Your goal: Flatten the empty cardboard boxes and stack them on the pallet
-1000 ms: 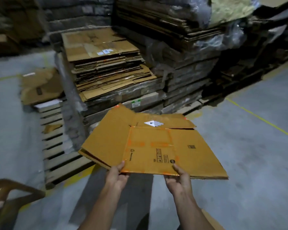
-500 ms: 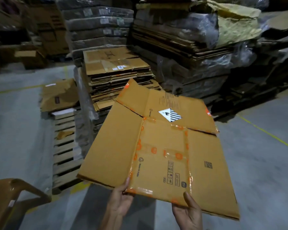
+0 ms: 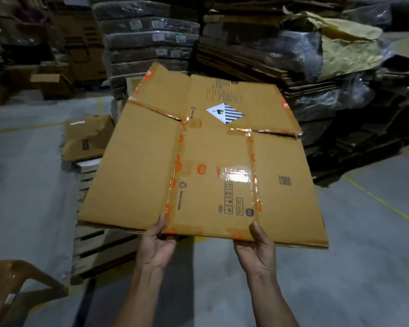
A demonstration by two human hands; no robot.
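Observation:
A flattened brown cardboard box (image 3: 139, 166) with orange tape and a black-and-white diamond label fills the middle of the head view, tilted up towards me. My left hand (image 3: 157, 244) grips its near edge with the thumb on top. My right hand (image 3: 257, 249) holds the same edge further right, thumb on top too. Behind and below the box lies a wooden pallet (image 3: 97, 251); the stack of flattened boxes on it is mostly hidden by the held box.
A bent brown box (image 3: 87, 140) lies on the pallet's far left end. Tall wrapped stacks of flat cardboard (image 3: 147, 38) stand behind, darker piles (image 3: 340, 102) to the right. A brown plastic chair (image 3: 14, 286) sits at lower left. Grey floor with yellow lines (image 3: 383, 204) on the right.
The box has risen and tilted more upright towards me, now covering the stack on the pallet. Both hands keep their hold on its near edge.

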